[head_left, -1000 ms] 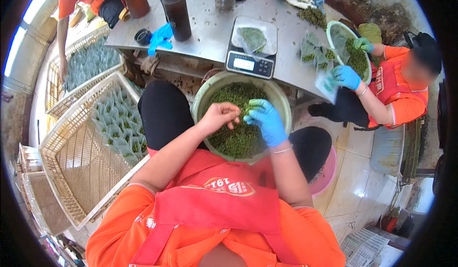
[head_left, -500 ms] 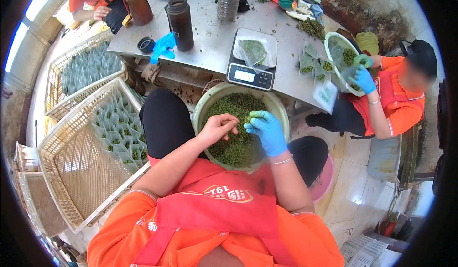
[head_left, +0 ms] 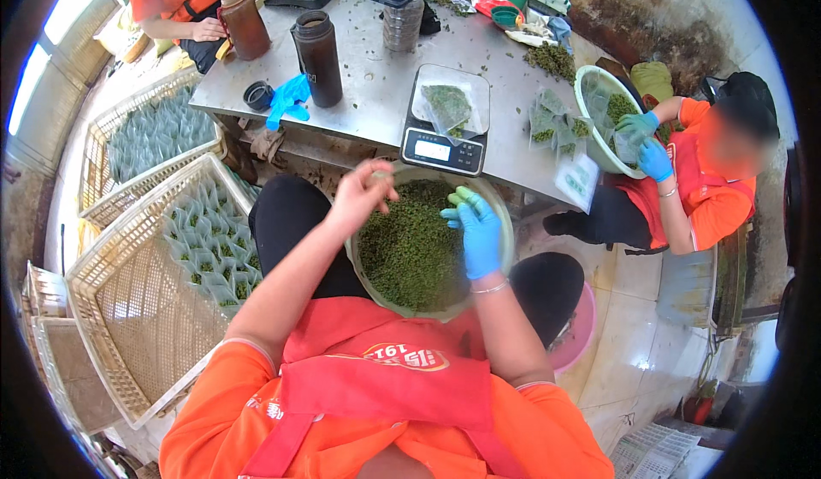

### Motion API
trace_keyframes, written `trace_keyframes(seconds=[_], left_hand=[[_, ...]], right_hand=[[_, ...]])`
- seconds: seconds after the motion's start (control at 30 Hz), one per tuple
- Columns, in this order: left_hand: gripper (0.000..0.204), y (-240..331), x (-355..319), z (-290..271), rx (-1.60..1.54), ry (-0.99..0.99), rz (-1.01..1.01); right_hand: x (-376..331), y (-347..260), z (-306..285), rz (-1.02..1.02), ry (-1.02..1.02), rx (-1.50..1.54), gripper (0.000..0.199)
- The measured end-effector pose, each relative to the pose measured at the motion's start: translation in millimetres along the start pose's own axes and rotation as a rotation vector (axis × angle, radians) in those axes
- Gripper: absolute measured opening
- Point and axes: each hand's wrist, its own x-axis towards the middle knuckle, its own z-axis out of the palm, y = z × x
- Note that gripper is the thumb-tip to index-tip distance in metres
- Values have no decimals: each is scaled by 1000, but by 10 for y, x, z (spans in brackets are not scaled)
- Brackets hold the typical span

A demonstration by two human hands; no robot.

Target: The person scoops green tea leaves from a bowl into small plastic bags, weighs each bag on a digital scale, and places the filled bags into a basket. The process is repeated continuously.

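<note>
Left hand (head_left: 361, 195) now lifted, grip pinched on leaves; gloved right hand (head_left: 475, 231) open above bowl (head_left: 505, 222).

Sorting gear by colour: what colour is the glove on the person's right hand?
Blue; the glove on the right hand shows clearly in the head view.

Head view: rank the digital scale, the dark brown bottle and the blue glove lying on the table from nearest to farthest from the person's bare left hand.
From the left hand:
1. Digital scale, just up and to the right, at the table's near edge.
2. Dark brown bottle, farther up the table, slightly left.
3. Blue glove, left of the bottle; nearly as far, so ranks 2 and 3 are close to call.
</note>
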Motion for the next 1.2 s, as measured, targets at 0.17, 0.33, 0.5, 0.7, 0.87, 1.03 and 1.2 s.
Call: trace_keyframes(seconds=[0.17,0.33,0.5,0.7,0.87,1.03,1.2], left_hand=[[26,252,526,-474,-30,300,160],[33,-36,571,-409,-36,394,204],[33,7,479,-275,231,323,192],[30,29,473,-157,750,343,382],[52,126,541,-124,1140,620,657],[58,-1,490,-163,973,413,293],[62,34,451,-154,1039,354,404]], right_hand=[[113,-93,-37,-271,72,-202,30],[357,-183,15,-500,63,-313,30],[751,-305,204,-856,103,-923,31],[1140,-518,443,-747,20,-1378,24],[880,-873,891,-981,-320,-1390,8],[674,-701,1051,-803,-371,-1340,12],[765,-481,1111,-496,-452,-1400,30]])
